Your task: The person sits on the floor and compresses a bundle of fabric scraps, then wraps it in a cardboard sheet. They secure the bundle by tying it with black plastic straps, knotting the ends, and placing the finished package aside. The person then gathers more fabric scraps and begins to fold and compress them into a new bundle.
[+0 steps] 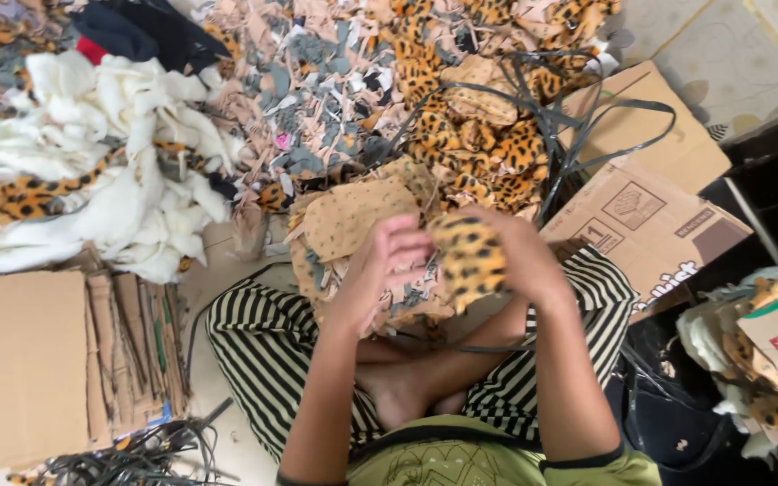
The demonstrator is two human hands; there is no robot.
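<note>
We've got both hands together on one leopard-print piece (468, 261): right hand (515, 256) wrapped around it, left hand (389, 261) pinching its edge. Scrap pile (362, 99) sits just beyond. Risk: loose grip, piece drops into matching scraps and gets lost.

The person wears black-and-white striped trousers (254, 337), an olive-green short-sleeved top (461, 463) with dark trim, and no shoes.
</note>
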